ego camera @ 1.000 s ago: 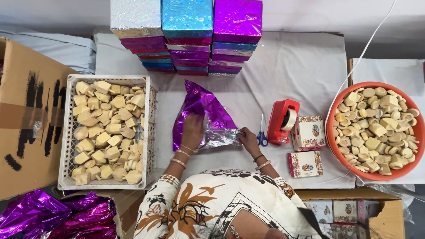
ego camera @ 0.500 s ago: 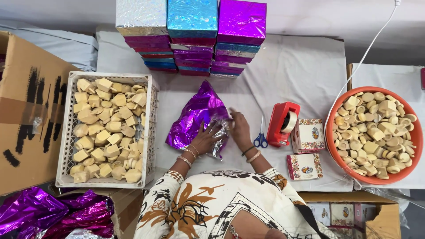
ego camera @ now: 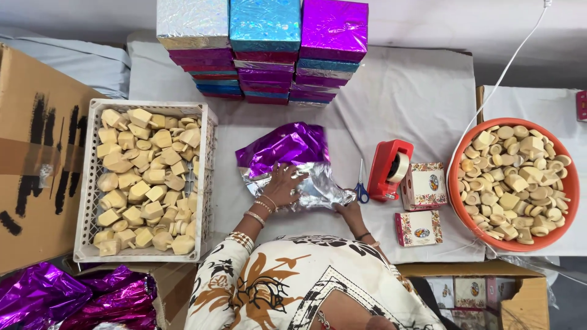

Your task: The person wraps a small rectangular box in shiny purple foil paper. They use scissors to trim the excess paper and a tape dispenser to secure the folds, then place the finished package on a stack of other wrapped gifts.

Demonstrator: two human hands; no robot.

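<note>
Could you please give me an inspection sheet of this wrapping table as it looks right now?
Surface: table under a white cloth.
Job's things: purple foil, silver side up near the hands, wrapped round a parcel.
Clutter: white crate of cream blocks on the left; orange bowl of similar pieces on the right; red tape dispenser; blue scissors; two small printed boxes.
Grippers: left hand pressing flat on the foil; right hand at its lower right edge.
Cables: white cord running past the bowl.
Surroundings: stacks of foil-wrapped boxes behind; cardboard carton at left.
</note>
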